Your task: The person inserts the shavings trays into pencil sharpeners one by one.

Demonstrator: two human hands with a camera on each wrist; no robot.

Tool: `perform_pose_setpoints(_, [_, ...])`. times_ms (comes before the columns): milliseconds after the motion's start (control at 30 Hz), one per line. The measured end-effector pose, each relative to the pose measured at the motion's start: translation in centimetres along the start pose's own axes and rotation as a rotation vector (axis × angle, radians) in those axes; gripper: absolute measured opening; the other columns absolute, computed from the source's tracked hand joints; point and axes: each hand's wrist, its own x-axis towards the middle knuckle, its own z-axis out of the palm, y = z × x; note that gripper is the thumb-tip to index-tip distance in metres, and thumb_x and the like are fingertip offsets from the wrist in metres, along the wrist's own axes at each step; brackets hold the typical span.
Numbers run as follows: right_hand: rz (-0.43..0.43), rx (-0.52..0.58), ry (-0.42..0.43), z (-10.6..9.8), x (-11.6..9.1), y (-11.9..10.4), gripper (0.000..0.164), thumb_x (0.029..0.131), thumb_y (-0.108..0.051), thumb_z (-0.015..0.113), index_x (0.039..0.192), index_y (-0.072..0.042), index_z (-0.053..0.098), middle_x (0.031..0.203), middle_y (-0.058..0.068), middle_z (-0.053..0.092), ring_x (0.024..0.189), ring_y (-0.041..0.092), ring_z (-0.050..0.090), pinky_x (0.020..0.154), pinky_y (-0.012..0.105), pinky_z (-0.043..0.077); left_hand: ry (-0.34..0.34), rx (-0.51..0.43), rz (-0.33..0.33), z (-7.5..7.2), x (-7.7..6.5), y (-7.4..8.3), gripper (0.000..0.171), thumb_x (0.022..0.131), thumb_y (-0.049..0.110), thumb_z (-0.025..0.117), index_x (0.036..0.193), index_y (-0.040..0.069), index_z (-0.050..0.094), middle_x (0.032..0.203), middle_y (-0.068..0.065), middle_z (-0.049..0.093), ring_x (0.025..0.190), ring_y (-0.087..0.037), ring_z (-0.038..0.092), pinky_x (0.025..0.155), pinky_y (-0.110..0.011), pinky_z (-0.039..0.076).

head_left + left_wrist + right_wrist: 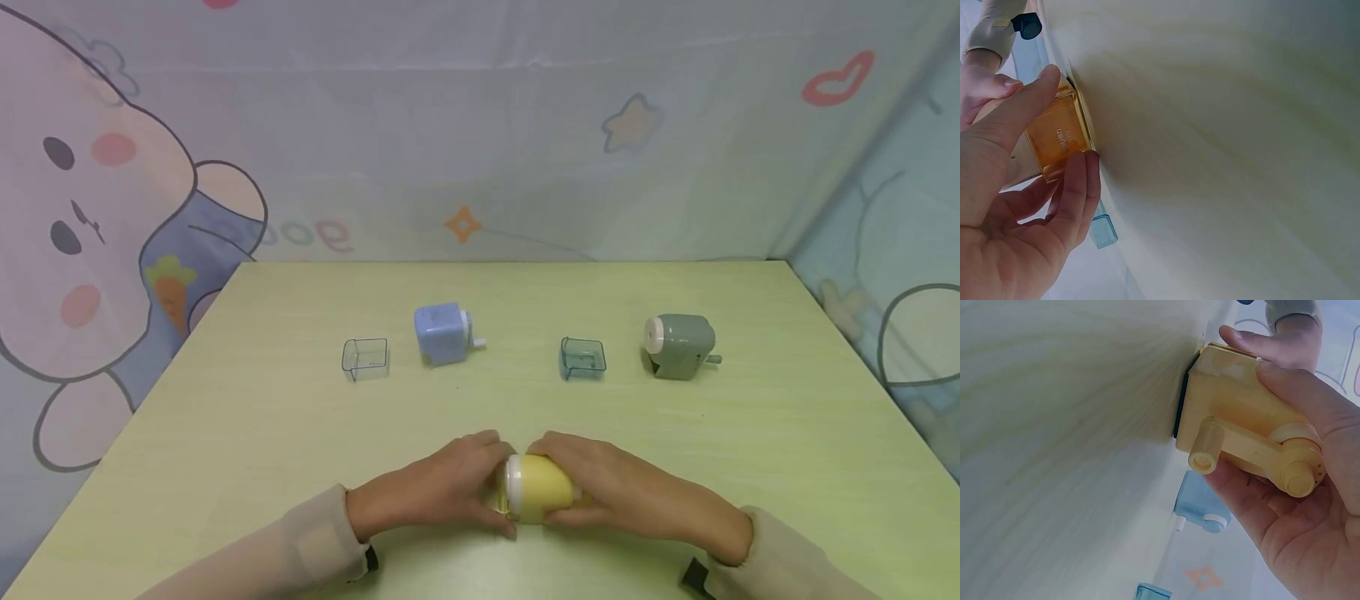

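Observation:
Between the two hands, low over the near part of the table, is a yellow pencil sharpener (547, 489). Its yellow crank (1250, 450) points toward the right palm. The right hand (622, 487) grips the body, thumb on one side and fingers on the other. At the opposite end, the left hand (450, 479) pinches the see-through amber shavings drawer (1060, 134) between thumb and fingertips. That drawer lies against the sharpener's front; whether it is fully seated I cannot tell.
Farther back stand a blue pencil sharpener (441, 335) and a grey-green pencil sharpener (681, 346). A clear drawer (365, 357) lies left of the blue one, a teal drawer (583, 358) left of the grey-green one. A printed curtain (525, 150) hangs behind the table (262, 417).

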Motion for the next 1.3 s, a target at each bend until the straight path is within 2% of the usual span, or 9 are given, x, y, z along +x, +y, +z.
perform_pose_setpoints(700, [0.006,0.005,-0.001,0.05,-0.01,0.02,0.049,0.081,-0.032,0.069,0.121,-0.022,0.041,0.102,-0.015,0.045,0.081,0.003,0.045,0.067,0.023,0.044,0.009,-0.025,-0.011,0.15,0.37,0.16,0.061,0.064,0.050,0.077,0.104,0.010,0.054,0.083,0.011,0.043,0.073,-0.002,0.041,0.063,-0.013,0.036])
perform_pose_setpoints(1300, [0.003,0.012,-0.001,-0.01,0.02,-0.13,0.049,0.081,-0.029,0.069,0.121,-0.021,0.041,0.100,-0.014,0.045,0.080,0.003,0.045,0.066,0.022,0.044,0.009,-0.039,-0.059,0.34,0.76,0.72,0.062,0.060,0.048,0.080,0.103,0.010,0.056,0.087,0.011,0.046,0.075,-0.003,0.042,0.065,-0.014,0.038])
